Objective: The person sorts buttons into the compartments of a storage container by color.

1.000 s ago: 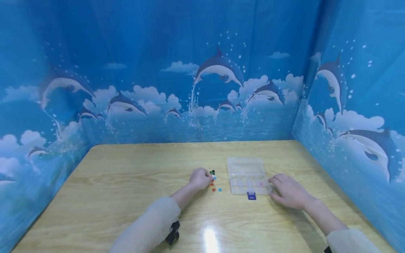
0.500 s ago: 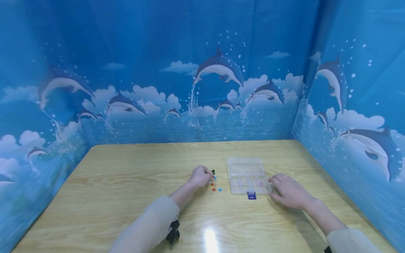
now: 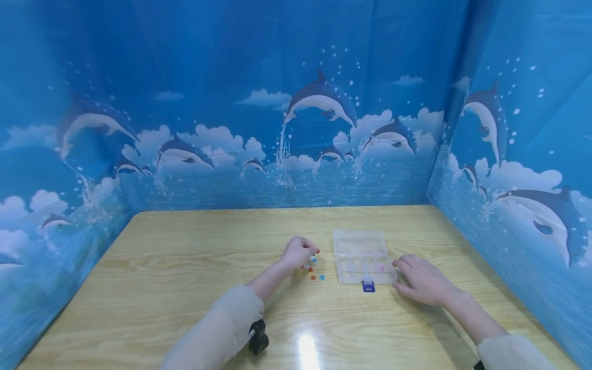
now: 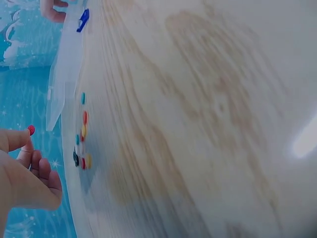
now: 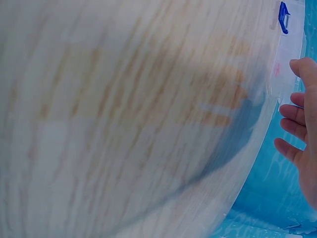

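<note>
My left hand (image 3: 297,253) pinches a small red button (image 4: 31,130) between thumb and fingertips, raised off the table. Beneath and beside that hand lie several loose buttons (image 4: 84,131) in blue, red, yellow, white and dark green, some hidden by the hand in the head view. To their right a clear plastic compartment box (image 3: 365,270) lies with its lid (image 3: 359,242) folded back and its blue latch (image 3: 368,287) facing me. Something small and pink (image 3: 381,269) shows in a right-hand compartment. My right hand (image 3: 423,281) rests at the box's right edge, fingers loosely bent and holding nothing.
The wood-grain table (image 3: 185,267) carries a bright glare spot near its front. A blue curtain (image 3: 222,103) printed with dolphins rises behind the table and along both sides. A black strap device (image 3: 258,336) sits at my left wrist.
My left hand has lifted from among the buttons and shifted slightly away and to the right, with the red button now visible at its fingertips. The right hand and box stay where they were.
</note>
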A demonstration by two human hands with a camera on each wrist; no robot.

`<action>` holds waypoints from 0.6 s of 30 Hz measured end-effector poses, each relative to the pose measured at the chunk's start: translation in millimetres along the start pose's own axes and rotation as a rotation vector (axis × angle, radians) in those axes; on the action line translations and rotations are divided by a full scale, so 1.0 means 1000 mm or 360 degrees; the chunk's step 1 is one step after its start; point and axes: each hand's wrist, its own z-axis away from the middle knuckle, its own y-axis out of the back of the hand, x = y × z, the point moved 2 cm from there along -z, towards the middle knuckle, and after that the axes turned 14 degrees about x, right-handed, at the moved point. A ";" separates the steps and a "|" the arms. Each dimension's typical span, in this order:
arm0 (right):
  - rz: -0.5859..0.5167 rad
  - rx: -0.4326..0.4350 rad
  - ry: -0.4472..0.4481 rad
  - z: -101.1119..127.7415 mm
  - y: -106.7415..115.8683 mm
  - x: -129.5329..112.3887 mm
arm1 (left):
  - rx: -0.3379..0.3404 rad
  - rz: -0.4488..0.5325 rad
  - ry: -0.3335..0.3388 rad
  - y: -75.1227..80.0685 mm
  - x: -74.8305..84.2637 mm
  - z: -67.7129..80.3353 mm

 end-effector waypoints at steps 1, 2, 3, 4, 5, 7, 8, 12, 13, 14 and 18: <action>0.0001 -0.0002 0.0000 0.000 0.000 0.000 | -0.0013 0.0022 0.0001 -0.002 0.001 0.001; 0.0001 -0.0004 -0.0002 0.000 0.000 0.000 | -0.0023 0.0034 -0.0003 -0.003 0.001 0.001; 0.0001 -0.0006 -0.0004 0.001 0.000 0.000 | -0.0034 0.0047 -0.0004 -0.005 0.001 0.002; 0.0001 -0.0007 -0.0006 0.001 0.000 0.000 | -0.0046 0.0062 -0.0009 -0.007 0.002 0.002; 0.0001 -0.0006 -0.0006 0.001 0.000 0.000 | -0.0057 0.0067 -0.0027 -0.009 0.002 0.003; 0.0000 -0.0005 -0.0007 0.001 0.000 0.000 | -0.0077 0.0074 -0.0073 -0.013 0.005 0.004; -0.0001 -0.0005 -0.0008 0.001 0.000 0.000 | -0.0080 0.0073 -0.0092 -0.015 0.007 0.006; -0.0005 0.0004 -0.0004 0.000 0.000 0.000 | -0.0081 0.0080 -0.0164 -0.025 0.015 0.010; -0.0007 0.0004 -0.0005 0.000 0.000 0.000 | -0.0079 0.0079 -0.0164 -0.028 0.017 0.010; -0.0007 0.0003 -0.0005 0.000 -0.001 0.000 | -0.0073 0.0075 -0.0172 -0.030 0.019 0.011; -0.0005 -0.0012 -0.0011 0.001 -0.001 0.001 | -0.0097 0.0051 -0.0166 -0.038 0.026 0.014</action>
